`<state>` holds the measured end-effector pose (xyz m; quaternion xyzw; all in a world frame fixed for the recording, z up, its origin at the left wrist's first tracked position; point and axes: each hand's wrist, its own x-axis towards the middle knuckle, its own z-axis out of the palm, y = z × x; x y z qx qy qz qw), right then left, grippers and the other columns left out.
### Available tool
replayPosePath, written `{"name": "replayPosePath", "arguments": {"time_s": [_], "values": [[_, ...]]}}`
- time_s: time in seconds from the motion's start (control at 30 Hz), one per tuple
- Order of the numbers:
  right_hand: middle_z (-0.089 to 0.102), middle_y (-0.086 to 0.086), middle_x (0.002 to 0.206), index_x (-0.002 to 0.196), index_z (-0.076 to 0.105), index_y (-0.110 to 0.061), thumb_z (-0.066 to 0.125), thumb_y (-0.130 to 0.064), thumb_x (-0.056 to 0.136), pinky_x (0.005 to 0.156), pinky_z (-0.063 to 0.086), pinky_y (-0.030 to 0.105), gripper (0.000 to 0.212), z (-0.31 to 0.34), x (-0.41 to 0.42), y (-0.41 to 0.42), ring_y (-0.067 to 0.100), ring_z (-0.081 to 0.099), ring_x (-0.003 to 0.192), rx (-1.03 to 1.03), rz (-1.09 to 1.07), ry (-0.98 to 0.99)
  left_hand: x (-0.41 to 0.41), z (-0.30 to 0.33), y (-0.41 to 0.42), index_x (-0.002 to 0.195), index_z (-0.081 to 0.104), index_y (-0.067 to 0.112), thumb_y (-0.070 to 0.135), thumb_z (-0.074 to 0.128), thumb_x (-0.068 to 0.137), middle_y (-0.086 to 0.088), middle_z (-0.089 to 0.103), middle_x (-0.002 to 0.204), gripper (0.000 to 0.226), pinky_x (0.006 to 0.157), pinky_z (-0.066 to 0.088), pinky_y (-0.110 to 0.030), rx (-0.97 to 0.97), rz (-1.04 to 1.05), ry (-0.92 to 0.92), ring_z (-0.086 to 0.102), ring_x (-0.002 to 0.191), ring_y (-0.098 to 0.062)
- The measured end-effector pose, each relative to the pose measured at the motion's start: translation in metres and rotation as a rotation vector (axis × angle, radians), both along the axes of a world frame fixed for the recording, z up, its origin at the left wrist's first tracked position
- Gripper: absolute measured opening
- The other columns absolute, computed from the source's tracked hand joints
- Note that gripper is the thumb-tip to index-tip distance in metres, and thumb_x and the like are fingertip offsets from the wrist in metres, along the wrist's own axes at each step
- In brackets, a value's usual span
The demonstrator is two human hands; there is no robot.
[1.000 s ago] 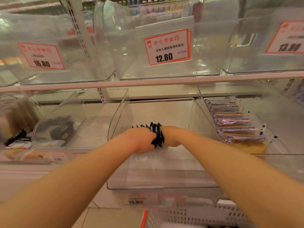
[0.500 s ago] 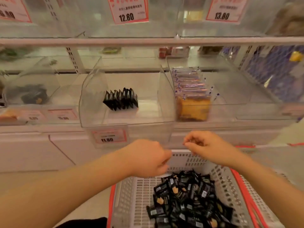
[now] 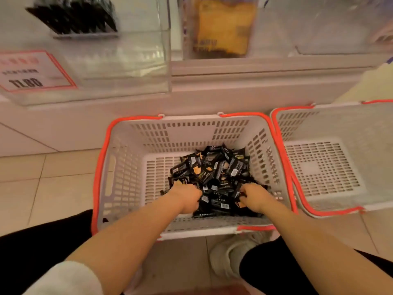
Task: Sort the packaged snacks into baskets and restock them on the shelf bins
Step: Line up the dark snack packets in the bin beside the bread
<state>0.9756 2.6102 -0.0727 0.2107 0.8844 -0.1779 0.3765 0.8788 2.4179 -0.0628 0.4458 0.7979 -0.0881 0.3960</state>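
Down in the basket (image 3: 127, 167) on the floor, I have both hands in the heap of black snack packs (image 3: 212, 175): left hand (image 3: 187, 198) and right hand (image 3: 254, 196), fingers curled into the packs, apparently gathering a bunch. I judge the risks are slippery packs spilling from an overfull grab, or dropping short of the bin (image 3: 127, 60) above.

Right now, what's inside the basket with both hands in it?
A heap of small black snack packets lies on the white basket floor. The left hand and right hand dig into it. Their fingertips and the packets beneath are hidden.
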Motion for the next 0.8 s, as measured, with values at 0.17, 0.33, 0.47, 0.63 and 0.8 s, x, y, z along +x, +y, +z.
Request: {"name": "replayPosePath", "arguments": {"time_s": [0.17,0.33,0.47,0.63,0.8], "values": [[0.031,0.014,0.141,0.142,0.023,-0.013,0.059,-0.017,0.089,0.099,0.04,0.04,0.065,-0.043,0.01,-0.01,0.033,0.034,0.128,0.099,0.143,-0.003,0.013,-0.042,0.009,0.132,0.043,0.007,0.023,0.04,0.096,-0.015,0.054,0.122,0.04,0.085,0.045,-0.038,-0.044,0.122,-0.208,0.052,0.109,-0.031],[0.034,0.012,0.139,0.139,0.028,-0.013,0.055,-0.01,0.087,0.103,0.035,0.04,0.059,-0.052,0.008,-0.003,0.032,0.031,0.129,0.212,0.353,0.045,0.014,-0.069,0.033,0.129,0.045,0.007,0.029,0.044,0.096,-0.013,0.053,0.126,0.04,0.094,0.045,-0.037,0.025,0.465,-0.318,0.052,0.114,-0.029],[0.037,0.011,0.134,0.13,0.036,-0.009,0.052,-0.005,0.086,0.094,0.044,0.04,0.047,-0.044,0.004,0.015,0.032,0.04,0.122,0.049,0.085,0.086,0.019,-0.083,0.069,0.122,0.05,0.007,0.048,0.05,0.09,-0.012,0.06,0.117,0.052,0.082,0.044,-0.031,0.097,0.9,-0.281,0.057,0.106,-0.027],[0.053,0.013,0.124,0.127,0.043,-0.007,0.048,-0.006,0.088,0.086,0.048,0.038,0.039,-0.04,0.016,0.026,0.028,0.054,0.108,-0.021,-0.133,0.211,0.023,-0.092,0.111,0.128,0.038,0.006,0.061,0.06,0.077,-0.012,0.047,0.129,0.078,0.078,0.045,-0.039,-0.023,1.115,-0.143,0.052,0.115,-0.031],[0.067,0.01,0.092,0.118,0.055,-0.008,0.054,-0.007,0.089,0.069,0.053,0.039,0.028,-0.03,0.016,0.022,0.021,0.063,0.073,-0.102,-0.412,0.439,0.018,-0.093,0.115,0.121,0.042,0.005,0.04,0.069,0.077,-0.013,0.054,0.12,0.062,0.081,0.048,-0.039,0.018,1.17,-0.157,0.057,0.106,-0.031]]}}
